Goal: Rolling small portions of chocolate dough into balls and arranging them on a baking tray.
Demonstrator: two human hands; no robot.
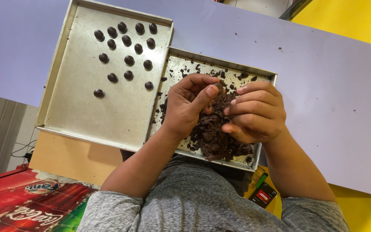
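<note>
My left hand (pixel 187 105) pinches a small dark lump of dough (pixel 218 87) between thumb and fingertips. My right hand (pixel 257 112) is curled close beside it, fingers bent inward, and the inside of the palm is hidden. Both hands hover over a heap of dark crumbly dough (pixel 213 135) in a metal tray (pixel 220 59). To the left lies a larger metal tray (pixel 86 107) with several round dark balls (pixel 126 41) set in rows at its far end.
Both trays rest on a pale lavender tabletop (pixel 323 94). A red printed crate (pixel 26 206) sits at the lower left. A small black object with a red label (pixel 263 195) lies below the table edge. The surroundings on the right are yellow (pixel 357 17).
</note>
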